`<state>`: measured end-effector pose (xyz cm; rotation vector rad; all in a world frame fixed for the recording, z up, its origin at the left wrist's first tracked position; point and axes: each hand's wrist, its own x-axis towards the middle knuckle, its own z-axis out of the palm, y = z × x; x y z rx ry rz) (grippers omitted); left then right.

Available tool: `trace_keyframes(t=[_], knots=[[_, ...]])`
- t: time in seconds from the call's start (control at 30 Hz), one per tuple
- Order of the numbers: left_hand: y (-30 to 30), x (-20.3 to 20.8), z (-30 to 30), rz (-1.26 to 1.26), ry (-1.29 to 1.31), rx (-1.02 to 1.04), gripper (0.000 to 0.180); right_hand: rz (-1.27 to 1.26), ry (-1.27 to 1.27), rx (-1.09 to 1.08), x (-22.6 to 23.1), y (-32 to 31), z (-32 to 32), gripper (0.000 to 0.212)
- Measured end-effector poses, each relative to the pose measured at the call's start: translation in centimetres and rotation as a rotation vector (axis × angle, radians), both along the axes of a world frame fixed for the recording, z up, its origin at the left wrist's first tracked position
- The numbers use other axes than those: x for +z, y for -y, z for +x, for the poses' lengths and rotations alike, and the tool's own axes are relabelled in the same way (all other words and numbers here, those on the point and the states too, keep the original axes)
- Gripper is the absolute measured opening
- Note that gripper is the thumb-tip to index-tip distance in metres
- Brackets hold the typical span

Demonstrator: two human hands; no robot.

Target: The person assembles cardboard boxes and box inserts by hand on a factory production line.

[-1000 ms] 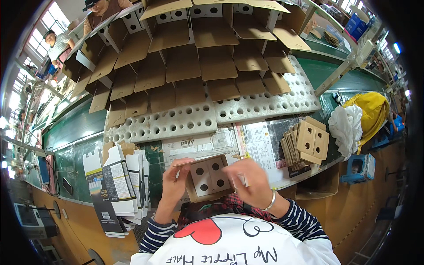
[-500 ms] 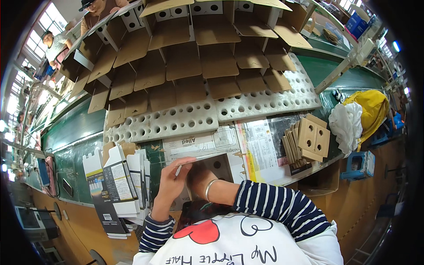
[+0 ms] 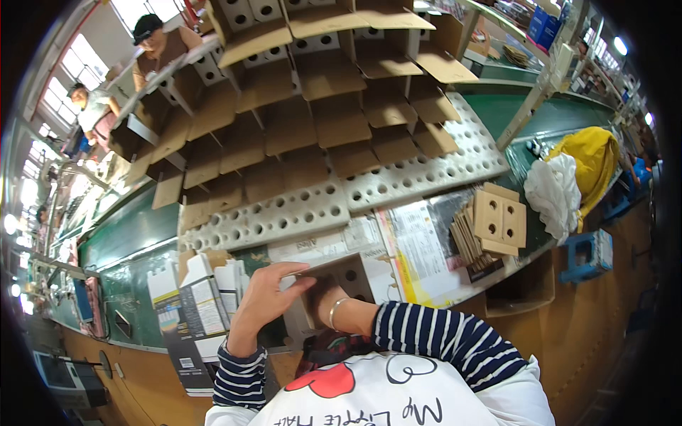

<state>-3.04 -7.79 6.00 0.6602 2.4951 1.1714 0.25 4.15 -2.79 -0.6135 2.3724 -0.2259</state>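
Note:
Close to my body stands an open cardboard box (image 3: 328,271), its opening turned up toward me. A panel with round holes (image 3: 361,282) shows inside. My left hand (image 3: 268,302) grips the box's left edge, with the thumb bent over the rim and the fingers along the outside. Into the opening reaches my right hand (image 3: 327,304), a bracelet at its wrist. The box wall and shadow hide its fingers, so what they hold or touch does not show.
Beyond the box, rows of open brown boxes (image 3: 337,117) rest on white foam boards with holes (image 3: 426,182). Flattened printed cartons (image 3: 202,305) lie at left. Holed cardboard inserts (image 3: 501,220) are stacked at right, near white and yellow cloths (image 3: 554,195). Two people are across the bench.
The box has tipped so that more of its inside and the holed panel show. My left hand has shifted left and lower, its thumb now over the rim. The whole view has shifted slightly.

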Motion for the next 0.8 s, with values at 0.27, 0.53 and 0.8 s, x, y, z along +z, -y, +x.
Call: trace_keyframes(t=[0.27,0.53,0.8], knots=[[-3.2,5.6,-0.4,-0.465,-0.469,-0.31,0.02,-0.063,-0.054,0.23,2.7,-1.5,0.4,0.026],[15.2,16.0,-5.4,0.406,-0.342,0.609,0.02,-1.154,-1.041,-0.156,14.5,-10.2,3.9,0.029],[25.0,16.0,-23.1,1.277,-0.279,0.764,0.032,-0.907,-0.975,-0.366,11.4,-10.9,5.0,0.019]])
